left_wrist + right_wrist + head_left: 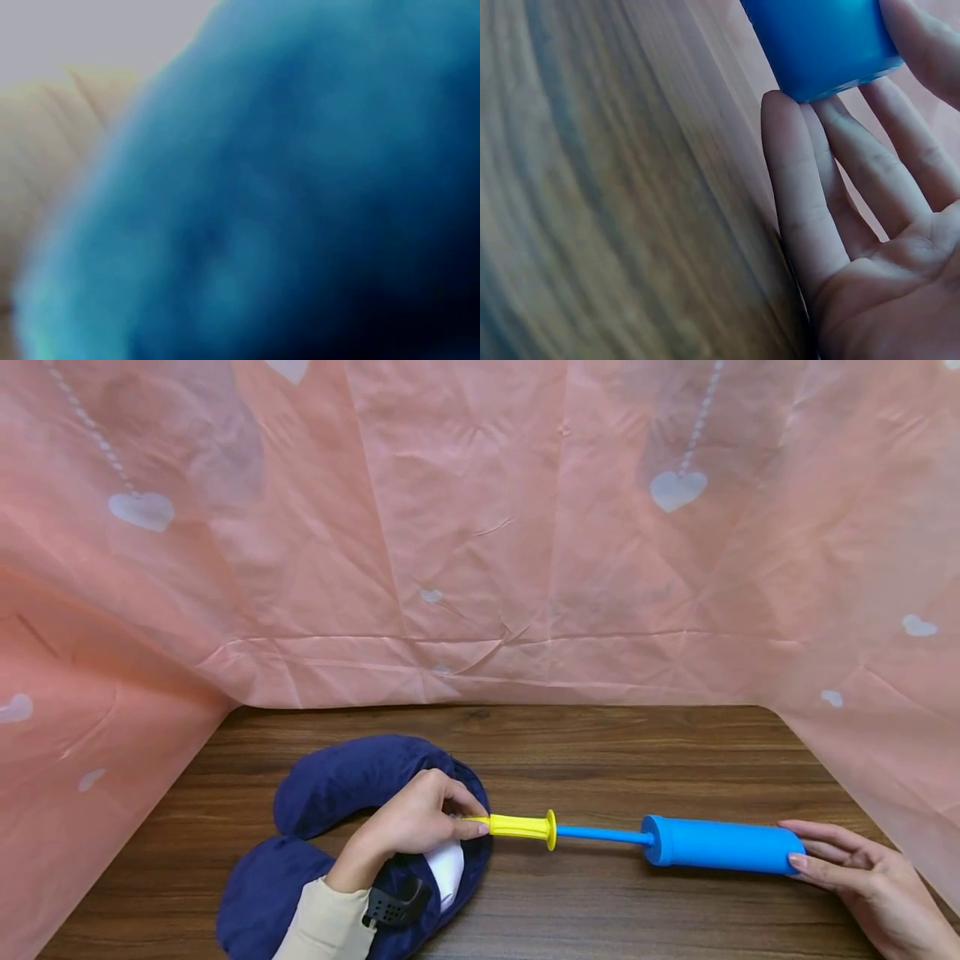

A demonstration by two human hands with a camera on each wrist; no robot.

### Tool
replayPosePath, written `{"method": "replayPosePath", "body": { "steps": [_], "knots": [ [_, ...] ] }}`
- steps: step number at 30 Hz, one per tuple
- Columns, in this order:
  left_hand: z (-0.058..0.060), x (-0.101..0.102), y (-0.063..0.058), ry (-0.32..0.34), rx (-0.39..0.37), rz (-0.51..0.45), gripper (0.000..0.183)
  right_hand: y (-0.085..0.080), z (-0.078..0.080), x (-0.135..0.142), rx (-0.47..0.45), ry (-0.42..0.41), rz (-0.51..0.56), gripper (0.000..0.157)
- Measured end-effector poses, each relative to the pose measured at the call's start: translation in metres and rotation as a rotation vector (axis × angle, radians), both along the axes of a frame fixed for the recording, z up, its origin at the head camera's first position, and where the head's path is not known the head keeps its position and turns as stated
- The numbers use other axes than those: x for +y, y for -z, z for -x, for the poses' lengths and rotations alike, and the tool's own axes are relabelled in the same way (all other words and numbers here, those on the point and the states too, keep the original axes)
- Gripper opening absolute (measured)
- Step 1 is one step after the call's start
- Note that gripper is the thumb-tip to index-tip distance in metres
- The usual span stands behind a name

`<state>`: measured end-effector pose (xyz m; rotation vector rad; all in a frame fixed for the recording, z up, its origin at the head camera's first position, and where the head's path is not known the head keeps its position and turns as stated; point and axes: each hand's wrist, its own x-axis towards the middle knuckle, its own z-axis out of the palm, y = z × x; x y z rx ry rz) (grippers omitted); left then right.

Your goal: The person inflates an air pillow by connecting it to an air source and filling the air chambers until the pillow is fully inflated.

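Observation:
A hand pump (pixel 723 845) with a blue barrel stretches across the right half of the head view, its blue rod drawn out. The rod joins a ribbed yellow end piece (pixel 521 827) with a round flange. My left hand (pixel 420 814) pinches the narrow tip of that yellow piece between thumb and fingers, over a navy U-shaped neck pillow (pixel 352 777). White material (pixel 447 870) shows in the pillow's opening, partly covered by this hand. With thumb and fingertips my right hand (pixel 873 877) holds the barrel's far right end; its palm is apart from the barrel (pixel 825 45).
Everything sits over a dark wood-grain table (pixel 600 752). Pink sheeting (pixel 480 527) with pale hearts encloses the back and both sides. A black strap-on device (pixel 397 902) is at my left wrist. Blurred blue fabric (pixel 262 187) fills most of the left wrist view.

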<state>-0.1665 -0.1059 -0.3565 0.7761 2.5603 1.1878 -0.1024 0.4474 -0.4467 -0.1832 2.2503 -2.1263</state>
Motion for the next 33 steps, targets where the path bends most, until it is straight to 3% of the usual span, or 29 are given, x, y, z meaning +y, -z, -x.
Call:
{"method": "replayPosePath", "body": {
  "steps": [4, 13, 19, 33],
  "knots": [
    [0.0, 0.0, 0.001, -0.001, -0.001, 0.0, 0.004, 0.002, 0.001, 0.002, 0.0, -0.002, -0.018, 0.048],
    [0.002, -0.001, 0.002, 0.003, -0.001, -0.017, 0.003, -0.009, 0.0, -0.031, -0.145, 0.038, -0.102, 0.045],
    [0.001, -0.001, 0.002, 0.005, 0.005, -0.018, 0.005, -0.013, 0.002, -0.063, -0.135, 0.028, -0.066, 0.044],
    [0.0, 0.002, 0.001, 0.028, 0.039, -0.019, 0.003, -0.017, 0.001, -0.117, -0.149, 0.047, -0.215, 0.04]
  ]
}}
